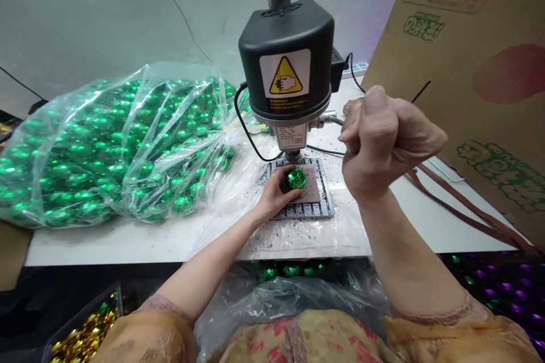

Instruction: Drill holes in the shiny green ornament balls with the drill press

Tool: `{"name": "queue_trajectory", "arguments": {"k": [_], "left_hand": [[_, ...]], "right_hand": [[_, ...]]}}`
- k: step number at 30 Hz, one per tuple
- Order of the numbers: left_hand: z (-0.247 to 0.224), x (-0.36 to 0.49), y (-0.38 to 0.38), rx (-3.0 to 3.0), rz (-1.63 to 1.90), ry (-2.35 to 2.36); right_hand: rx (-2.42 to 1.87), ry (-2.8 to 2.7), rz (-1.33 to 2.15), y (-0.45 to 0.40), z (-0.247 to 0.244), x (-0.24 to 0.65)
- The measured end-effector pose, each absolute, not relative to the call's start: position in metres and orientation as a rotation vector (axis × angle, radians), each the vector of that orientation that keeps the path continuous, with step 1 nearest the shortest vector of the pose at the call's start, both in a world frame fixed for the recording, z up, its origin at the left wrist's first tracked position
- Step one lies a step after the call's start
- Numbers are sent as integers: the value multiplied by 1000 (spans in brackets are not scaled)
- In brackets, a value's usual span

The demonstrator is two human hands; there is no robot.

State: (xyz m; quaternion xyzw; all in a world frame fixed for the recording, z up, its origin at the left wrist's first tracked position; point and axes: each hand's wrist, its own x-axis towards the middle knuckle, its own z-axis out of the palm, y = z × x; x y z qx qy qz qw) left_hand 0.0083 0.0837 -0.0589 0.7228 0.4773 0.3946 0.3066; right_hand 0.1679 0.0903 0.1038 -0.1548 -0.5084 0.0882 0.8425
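Observation:
A black-topped bench drill press [286, 68] with a yellow warning label stands in front of me. My left hand [277, 191] has its thumb and fingers closed around a shiny green faceted ball [295, 178]. The ball sits under the spindle, on a brown square pad [313, 182] over the slotted grey base plate [327, 204]. My right hand [381, 139] is raised to the right of the machine, its fingers wrapped round the lever handle [334, 118]. Most of the lever is hidden inside that fist.
A large clear plastic bag [114, 147] of green shiny balls lies left. A tall cardboard box [460, 85] stands right, near brown straps [468, 210]. Dark crumbs litter the plastic sheet [255, 238]. Below the white table are gold balls [87, 332] and purple balls [506, 289].

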Motion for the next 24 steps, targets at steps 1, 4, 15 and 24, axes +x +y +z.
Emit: {"name": "queue_trajectory", "arguments": {"k": [1, 4, 15, 24], "left_hand": [[-59, 8, 84, 1918, 1042, 1265], [-58, 9, 83, 1924, 1041, 1273], [-60, 9, 83, 1904, 1041, 1263], [-60, 9, 83, 1892, 1054, 1217]], "right_hand": [[-311, -1058, 175, 90, 102, 167], [-298, -1051, 160, 90, 97, 167], [-389, -1104, 86, 86, 83, 172], [-331, -1065, -12, 93, 71, 170]]}}
